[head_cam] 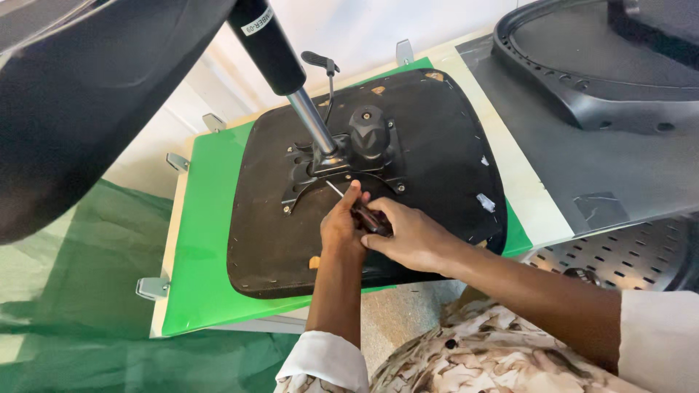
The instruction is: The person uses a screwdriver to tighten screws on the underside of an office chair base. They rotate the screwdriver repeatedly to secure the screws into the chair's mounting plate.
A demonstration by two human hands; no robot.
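An upturned black chair seat (429, 138) lies on a green-topped table (204, 240). A black metal mechanism plate (364, 142) is fixed at its middle, with a gas-lift cylinder (287, 69) rising from it. A screwdriver (357, 207) with a dark handle points its thin shaft at the plate's front edge. My right hand (415, 236) grips the handle. My left hand (342, 225) rests against the shaft and the seat, steadying the tool.
A black chair back frame (582, 87) lies on a grey surface at the right. A large black chair part (80, 102) fills the upper left. Green cloth (80, 313) covers the floor. A perforated metal panel (626, 255) sits at the right edge.
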